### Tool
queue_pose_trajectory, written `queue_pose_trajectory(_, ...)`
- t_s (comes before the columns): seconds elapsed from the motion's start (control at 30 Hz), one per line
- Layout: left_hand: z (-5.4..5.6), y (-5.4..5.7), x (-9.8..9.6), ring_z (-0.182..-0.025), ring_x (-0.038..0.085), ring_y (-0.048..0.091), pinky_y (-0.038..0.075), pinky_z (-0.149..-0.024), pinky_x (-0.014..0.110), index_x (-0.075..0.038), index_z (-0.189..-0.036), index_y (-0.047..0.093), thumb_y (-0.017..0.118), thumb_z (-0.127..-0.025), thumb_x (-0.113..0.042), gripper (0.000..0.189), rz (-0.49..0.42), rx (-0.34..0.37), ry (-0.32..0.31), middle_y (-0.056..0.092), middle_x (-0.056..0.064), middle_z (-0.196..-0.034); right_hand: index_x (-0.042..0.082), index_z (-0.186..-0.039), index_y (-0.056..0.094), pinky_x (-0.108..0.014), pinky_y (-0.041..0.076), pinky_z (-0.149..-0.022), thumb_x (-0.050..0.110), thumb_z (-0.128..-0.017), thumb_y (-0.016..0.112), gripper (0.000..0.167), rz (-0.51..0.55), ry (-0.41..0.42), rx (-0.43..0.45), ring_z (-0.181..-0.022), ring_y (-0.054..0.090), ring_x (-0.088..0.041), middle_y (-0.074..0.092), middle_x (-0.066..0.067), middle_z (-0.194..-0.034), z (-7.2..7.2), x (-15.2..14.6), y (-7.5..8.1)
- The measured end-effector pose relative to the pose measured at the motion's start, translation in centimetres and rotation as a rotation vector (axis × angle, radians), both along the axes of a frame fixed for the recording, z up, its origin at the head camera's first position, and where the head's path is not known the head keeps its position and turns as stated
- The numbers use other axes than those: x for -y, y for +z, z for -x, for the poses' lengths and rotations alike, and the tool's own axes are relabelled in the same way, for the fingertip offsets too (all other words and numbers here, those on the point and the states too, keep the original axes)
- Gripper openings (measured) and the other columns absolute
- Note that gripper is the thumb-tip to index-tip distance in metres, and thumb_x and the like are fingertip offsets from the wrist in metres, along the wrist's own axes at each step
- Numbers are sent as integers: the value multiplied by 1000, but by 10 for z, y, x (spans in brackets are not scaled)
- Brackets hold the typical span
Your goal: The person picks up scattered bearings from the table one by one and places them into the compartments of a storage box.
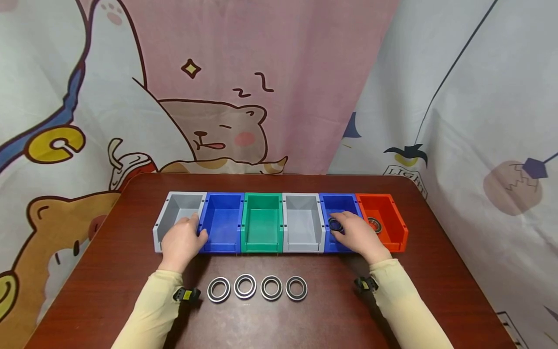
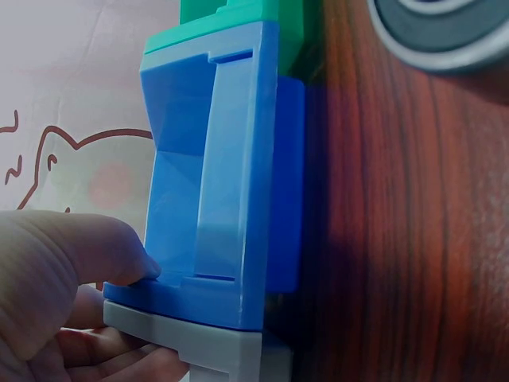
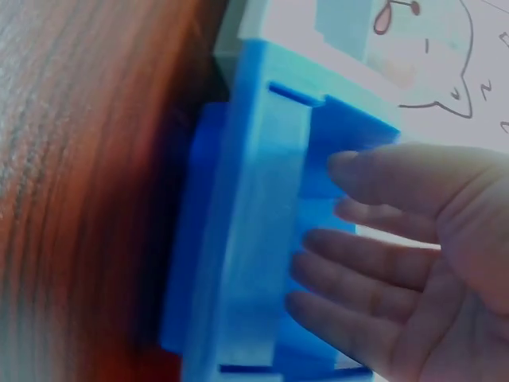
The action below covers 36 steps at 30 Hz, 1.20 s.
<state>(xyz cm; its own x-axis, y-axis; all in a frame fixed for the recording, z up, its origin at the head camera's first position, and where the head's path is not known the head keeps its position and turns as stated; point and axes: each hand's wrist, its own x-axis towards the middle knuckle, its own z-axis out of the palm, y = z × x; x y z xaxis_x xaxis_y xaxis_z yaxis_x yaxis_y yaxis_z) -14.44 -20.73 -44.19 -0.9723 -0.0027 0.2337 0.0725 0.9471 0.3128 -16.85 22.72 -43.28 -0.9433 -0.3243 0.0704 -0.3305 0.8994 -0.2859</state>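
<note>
My left hand [image 1: 180, 242] is at the left end of a joined row of bins. Its thumb lies inside the left blue bin [image 2: 179, 215] and its fingers inside the left grey bin [image 1: 174, 203], pinching the walls between them. My right hand [image 1: 357, 235] reaches into the right blue bin [image 1: 340, 199], its fingers extended and slightly bent. A ring-shaped bearing [image 1: 334, 224] shows by those fingertips, partly covered by the hand; the right wrist view does not show it. Another bearing [image 1: 374, 225] lies in the red bin [image 1: 398, 228].
Several bearings lie in a line on the brown table before the bins, from a left one [image 1: 219, 290] to a right one [image 1: 296, 289]. Between the blue bins stand a green bin [image 1: 263, 223] and a grey bin [image 1: 302, 223]. A printed curtain [image 1: 305, 97] hangs behind.
</note>
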Motion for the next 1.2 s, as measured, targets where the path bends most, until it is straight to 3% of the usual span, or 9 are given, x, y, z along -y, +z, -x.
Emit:
queue_pose_trajectory(0.37,1,-1,0,-79,44,64,51,-61,55,12,-123,60,69,-83,-16,50,6,-10,2,64,30,-98,8,-125,68,-51,54,-83,20,-87,75,40,35,1,-59,-101,65,-30,69,-13,-115,-18,-5,18)
queue_pose_trajectory(0.67,1,-2,-1,-78,43,65,52,-61,55,12,-123,61,70,-82,-17,51,6,-26,1,64,30,-97,8,-120,71,-45,55,-81,16,-86,77,36,147,88,-155,-96,67,-23,70,-8,-113,-33,1,25)
queue_pose_trajectory(0.93,0,-3,-1,-78,43,64,52,-61,55,12,-123,60,69,-83,-17,51,2,-20,0,64,30,-98,8,-117,72,-43,55,-82,13,-81,81,37,198,167,-198,-96,68,-21,70,-6,-112,-47,13,23)
queue_pose_trajectory(1.2,1,-4,1,-77,43,64,51,-60,55,12,-124,60,69,-83,-17,51,4,-22,2,64,30,-97,10,-117,72,-41,54,-85,14,-80,82,38,218,264,-179,-100,66,-18,70,-1,-110,-57,26,13)
